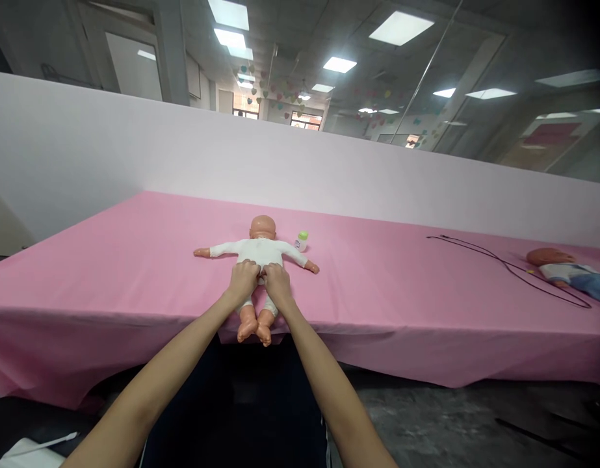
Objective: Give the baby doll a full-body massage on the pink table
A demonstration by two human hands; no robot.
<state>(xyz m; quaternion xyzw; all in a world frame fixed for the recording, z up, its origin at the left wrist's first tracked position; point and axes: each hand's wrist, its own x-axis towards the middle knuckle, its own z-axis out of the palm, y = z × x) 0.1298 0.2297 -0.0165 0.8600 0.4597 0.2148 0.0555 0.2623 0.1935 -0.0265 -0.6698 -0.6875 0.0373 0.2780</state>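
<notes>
A baby doll (262, 250) in a white outfit lies face down on the pink cloth, its arms spread wide and its bare feet at the table's front edge. My left hand (244, 278) rests on the left side of the doll's lower back, fingers curled in. Beside it, my right hand (277, 281) is curled in the same way on the right side. The knuckles nearly meet over the middle. Whether the fingertips pinch the white cloth is too small to tell. A small bottle with a green lid (301, 241) stands by the doll's right-hand sleeve.
The pink-covered table (378, 279) runs along a low white wall (329, 169) with glass above. At the far right lies another doll (573, 272), with a thin black cable (495, 255) looped beside it. A white object (31, 453) shows at the lower left.
</notes>
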